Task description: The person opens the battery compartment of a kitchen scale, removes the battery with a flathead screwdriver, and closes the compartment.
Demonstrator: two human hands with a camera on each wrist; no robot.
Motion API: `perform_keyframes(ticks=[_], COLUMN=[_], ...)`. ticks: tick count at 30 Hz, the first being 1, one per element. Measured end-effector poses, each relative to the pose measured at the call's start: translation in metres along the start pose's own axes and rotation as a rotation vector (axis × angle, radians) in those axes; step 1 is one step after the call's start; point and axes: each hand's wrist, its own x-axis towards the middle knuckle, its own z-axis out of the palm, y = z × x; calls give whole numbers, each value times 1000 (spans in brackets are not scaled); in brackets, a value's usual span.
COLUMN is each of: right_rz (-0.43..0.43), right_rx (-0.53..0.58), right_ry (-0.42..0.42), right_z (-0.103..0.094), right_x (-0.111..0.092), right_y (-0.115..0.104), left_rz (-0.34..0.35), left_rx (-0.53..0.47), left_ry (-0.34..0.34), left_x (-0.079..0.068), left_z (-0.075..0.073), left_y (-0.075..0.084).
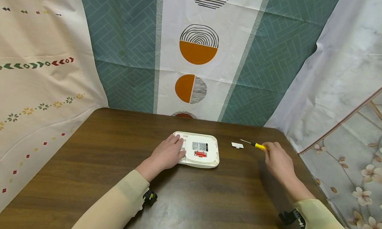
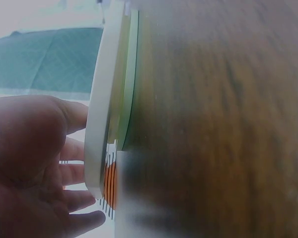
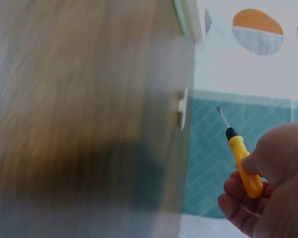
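A white flat device, perhaps a kitchen scale, lies on the table with a grey label and a small open compartment showing something red. My left hand rests over its left end, fingers laid on the surface and thumb at the near side. In the left wrist view the fingers reach past the device's pale edge. My right hand grips a screwdriver by its yellow handle, metal tip towards the left. In the right wrist view, thumb and curled fingers hold that handle.
Between the device and the screwdriver tip lies a small white cover with a tab. The brown wooden table ends at patterned cloth hangings behind, with more cloth on both sides.
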Motion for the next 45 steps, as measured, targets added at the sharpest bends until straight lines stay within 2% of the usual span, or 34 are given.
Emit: perform_keyframes(ticks=[7,19,29,36,45], right_rz=[7,-73,-86,-108,-122], right_rx=[58,141,213,254,309], right_ry=[-49,-46,-92,-140,-173], right_z=[3,10,15,20,21], right_x=[9,21,28,30,28], right_y=[-27,-64,-92,-106,-112], left_rz=[-2,-14,-14,-12,-12], left_rx=[-1,-5,7,4,4], left_ry=[-4,-4,-5,-9,-22], left_x=[0,0,0,1,1], left_z=[0,-1,0,0,-1], left_y=[0,1,0,0,1])
